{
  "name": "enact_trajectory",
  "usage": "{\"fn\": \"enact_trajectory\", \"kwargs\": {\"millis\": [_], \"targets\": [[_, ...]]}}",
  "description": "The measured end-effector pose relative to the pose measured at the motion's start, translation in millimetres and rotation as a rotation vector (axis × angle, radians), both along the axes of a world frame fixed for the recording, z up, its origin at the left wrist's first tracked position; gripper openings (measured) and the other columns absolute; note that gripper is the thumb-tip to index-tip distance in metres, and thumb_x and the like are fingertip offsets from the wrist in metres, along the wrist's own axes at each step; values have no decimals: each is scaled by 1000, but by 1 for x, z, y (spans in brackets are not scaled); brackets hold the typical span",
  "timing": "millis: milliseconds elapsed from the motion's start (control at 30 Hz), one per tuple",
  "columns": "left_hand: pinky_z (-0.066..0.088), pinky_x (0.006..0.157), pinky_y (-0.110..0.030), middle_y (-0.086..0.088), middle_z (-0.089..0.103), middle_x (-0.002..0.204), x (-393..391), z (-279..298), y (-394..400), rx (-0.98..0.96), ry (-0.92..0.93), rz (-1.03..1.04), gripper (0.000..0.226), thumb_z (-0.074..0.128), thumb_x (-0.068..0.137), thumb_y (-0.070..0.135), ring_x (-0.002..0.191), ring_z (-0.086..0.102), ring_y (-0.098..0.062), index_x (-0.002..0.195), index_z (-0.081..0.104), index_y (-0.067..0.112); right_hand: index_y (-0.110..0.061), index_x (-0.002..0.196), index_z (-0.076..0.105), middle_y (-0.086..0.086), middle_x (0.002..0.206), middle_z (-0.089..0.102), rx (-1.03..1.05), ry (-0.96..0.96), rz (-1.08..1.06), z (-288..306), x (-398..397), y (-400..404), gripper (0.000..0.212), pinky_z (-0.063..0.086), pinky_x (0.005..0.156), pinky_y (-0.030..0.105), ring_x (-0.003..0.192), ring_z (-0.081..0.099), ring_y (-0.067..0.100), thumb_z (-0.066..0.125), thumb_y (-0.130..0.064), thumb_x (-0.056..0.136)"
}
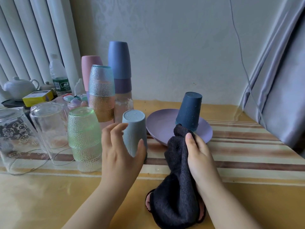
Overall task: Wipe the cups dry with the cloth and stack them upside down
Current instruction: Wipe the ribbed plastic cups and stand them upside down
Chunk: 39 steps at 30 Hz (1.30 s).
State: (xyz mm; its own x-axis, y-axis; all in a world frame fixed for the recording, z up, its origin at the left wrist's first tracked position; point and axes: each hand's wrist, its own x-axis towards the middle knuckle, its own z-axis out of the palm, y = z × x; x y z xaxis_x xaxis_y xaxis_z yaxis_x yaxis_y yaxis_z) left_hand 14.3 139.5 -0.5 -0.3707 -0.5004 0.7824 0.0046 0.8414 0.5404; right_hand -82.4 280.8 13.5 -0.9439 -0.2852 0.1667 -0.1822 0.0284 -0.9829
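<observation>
A light blue ribbed cup (134,129) stands upside down on the striped table. My left hand (118,152) curls round it, thumb on its right side and fingers on its left. My right hand (198,152) grips a dark cloth (176,195) that hangs down to the table's front. Just past the cloth's top, a dark blue cup (189,109) sits upside down on a purple plate (158,126). Left of my hand stands a green dimpled glass stack (84,138), also upside down.
Behind stand taller upside-down stacks: a dimpled one (101,91), a blue and purple one (119,66) and a pink one (89,66). Two clear glasses (47,124) are at the left. A teapot (19,87) and a water bottle (58,75) stand at the far left, and a curtain (280,96) hangs on the right.
</observation>
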Motion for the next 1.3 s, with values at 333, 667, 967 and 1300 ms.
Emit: {"fn": "enact_trajectory", "kwargs": {"millis": [333,667,967,1300], "targets": [[43,79,-25,2,55,117,-67,38,42,370,-504,-321,48,67,86,25,98,56,-12,126,44,15,-16,108,52,-7,89,54,-7,-20,-333,3,-41,30,19,33,72,22,86,51,14,47,-29,96],[44,89,-33,-6,43,138,-189,25,30,617,-534,-417,99,87,69,27,125,49,-27,145,26,12,-23,98,52,-18,85,55,-86,-47,-376,-4,-50,36,10,37,61,15,80,53,9,47,-31,95],[55,84,-47,-8,53,118,-204,8,32,513,-509,-433,70,87,64,22,104,57,-24,117,42,13,-25,99,51,-21,83,54,-104,-49,-370,-7,-52,34,9,37,58,7,76,52,-1,48,-32,95],[37,70,-33,-4,53,113,-195,9,38,213,-616,-237,67,78,71,48,98,58,-27,115,41,12,-24,99,51,-21,84,54,-114,-30,-369,-8,-51,31,9,34,60,13,83,52,9,48,-31,95]]}}
